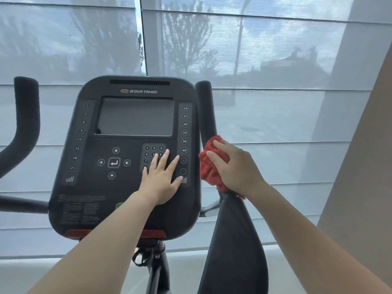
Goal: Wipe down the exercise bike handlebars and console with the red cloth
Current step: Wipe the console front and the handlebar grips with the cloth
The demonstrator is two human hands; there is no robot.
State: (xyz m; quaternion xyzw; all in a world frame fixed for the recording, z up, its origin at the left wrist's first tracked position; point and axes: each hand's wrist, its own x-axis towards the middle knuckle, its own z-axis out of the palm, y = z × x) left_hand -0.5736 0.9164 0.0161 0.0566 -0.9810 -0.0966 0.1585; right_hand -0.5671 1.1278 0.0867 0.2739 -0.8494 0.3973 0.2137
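At the far left, the left handlebar [25, 124] curves up and away, well apart from both hands and with nothing near it. Next comes the console [131, 143], tilted toward the person, where the left hand [162, 179] lies flat with straight, spread fingers on the number keypad, holding nothing. Just right of the console's edge is the red cloth [209, 164], bunched around the right handlebar [204, 111]. The right hand [235, 168] curls over the cloth and clamps it against the bar. That bar runs nearly upright, so a wiping stroke would likely follow its length. It is bare from the cloth to its rounded tip, with open space to its right, but the console's side sits close on the left.
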